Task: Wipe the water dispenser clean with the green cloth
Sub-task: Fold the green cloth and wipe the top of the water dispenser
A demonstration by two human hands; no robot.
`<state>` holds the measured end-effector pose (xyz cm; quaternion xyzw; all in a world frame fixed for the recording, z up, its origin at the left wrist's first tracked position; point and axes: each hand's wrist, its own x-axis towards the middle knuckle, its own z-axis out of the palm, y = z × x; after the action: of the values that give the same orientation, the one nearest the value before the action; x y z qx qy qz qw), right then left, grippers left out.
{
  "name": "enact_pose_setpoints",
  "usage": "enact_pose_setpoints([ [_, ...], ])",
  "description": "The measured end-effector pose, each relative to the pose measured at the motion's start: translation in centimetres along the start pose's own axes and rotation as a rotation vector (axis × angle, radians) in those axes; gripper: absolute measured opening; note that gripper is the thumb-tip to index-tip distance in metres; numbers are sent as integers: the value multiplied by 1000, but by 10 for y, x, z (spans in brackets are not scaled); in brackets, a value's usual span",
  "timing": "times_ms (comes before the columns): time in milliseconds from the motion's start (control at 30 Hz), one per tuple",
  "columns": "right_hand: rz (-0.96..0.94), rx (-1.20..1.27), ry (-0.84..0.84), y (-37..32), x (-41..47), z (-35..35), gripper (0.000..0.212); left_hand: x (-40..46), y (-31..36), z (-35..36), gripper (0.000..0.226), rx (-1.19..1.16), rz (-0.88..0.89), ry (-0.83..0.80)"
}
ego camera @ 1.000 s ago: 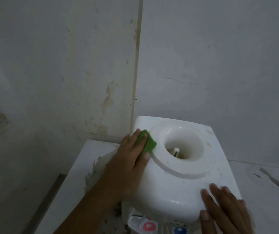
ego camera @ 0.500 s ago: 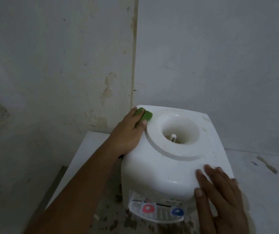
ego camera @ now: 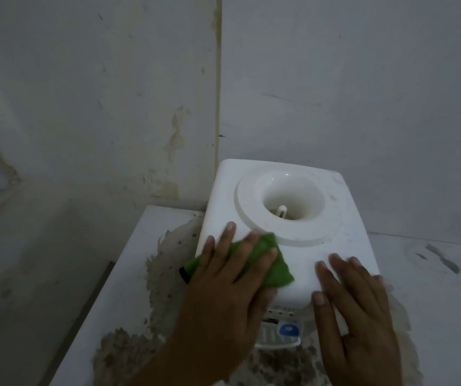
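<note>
A white tabletop water dispenser stands against the wall, with a round bottle well in its top. My left hand lies flat with straight fingers on the green cloth, pressing it onto the dispenser's front left top, just below the well's raised ring. My right hand rests flat on the dispenser's front right edge, fingers straight. Below my hands, a blue tap button shows on the front panel; my left hand hides the rest of the panel.
The dispenser stands on a white counter with peeling, stained patches. Two walls meet in a corner right behind it. A round mark lies on the counter to the right.
My left hand has slid the green cloth from the dispenser's back left corner down to its front left top. My right hand stayed on the front right edge.
</note>
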<state>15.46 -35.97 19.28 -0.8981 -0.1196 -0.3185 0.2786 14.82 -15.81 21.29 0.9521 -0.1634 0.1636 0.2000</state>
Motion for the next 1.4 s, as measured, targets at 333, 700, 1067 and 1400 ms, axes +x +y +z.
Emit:
enact_pose_setpoints([
  [333,5,22,-4,1,-1,-1,43,38,-21,-15,47,-119,-238,193],
  [700,-8,25,-9,2,2,0,43,9,-16,9,55,-372,-433,335],
  [1067,1,24,3,3,-2,0,43,-6,8,17,43,-24,-30,248],
  [1400,-8,32,6,5,-1,3,48,44,-45,-9,48,-252,-390,248],
])
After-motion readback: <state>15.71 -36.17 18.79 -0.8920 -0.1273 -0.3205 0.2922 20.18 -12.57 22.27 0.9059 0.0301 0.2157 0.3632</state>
